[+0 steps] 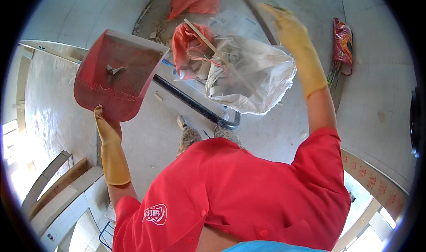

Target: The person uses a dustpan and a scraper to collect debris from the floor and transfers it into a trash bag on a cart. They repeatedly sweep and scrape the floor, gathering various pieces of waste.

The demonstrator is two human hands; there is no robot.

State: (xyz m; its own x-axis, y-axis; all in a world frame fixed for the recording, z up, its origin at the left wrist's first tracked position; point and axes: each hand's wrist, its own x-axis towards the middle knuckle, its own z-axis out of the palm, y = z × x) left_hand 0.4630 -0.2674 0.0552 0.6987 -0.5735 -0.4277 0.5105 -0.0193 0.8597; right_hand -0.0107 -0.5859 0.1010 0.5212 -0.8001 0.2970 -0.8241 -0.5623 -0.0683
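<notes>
My left hand (108, 127), in a yellow rubber glove, grips the lower edge of a red plastic dustpan (124, 102). Dust and a small crumpled scrap (115, 69) lie in its pan. On the right, my gloved right hand (293, 27) is raised above the far side of an open white woven sack (278, 64). A dark narrow strip (259, 19) slants beside its fingers, blurred; whether they hold it is unclear. Debris fills part of the sack, and a pale wooden strip (206, 40) sticks out across its mouth.
A bent black metal tube handle (189, 97) runs between me and the sack. Beyond it are a red woven sack (181, 49) and another red sack (196, 2). A shiny red package (342, 42) leans against the right wall. Small debris (158, 97) dots the concrete floor.
</notes>
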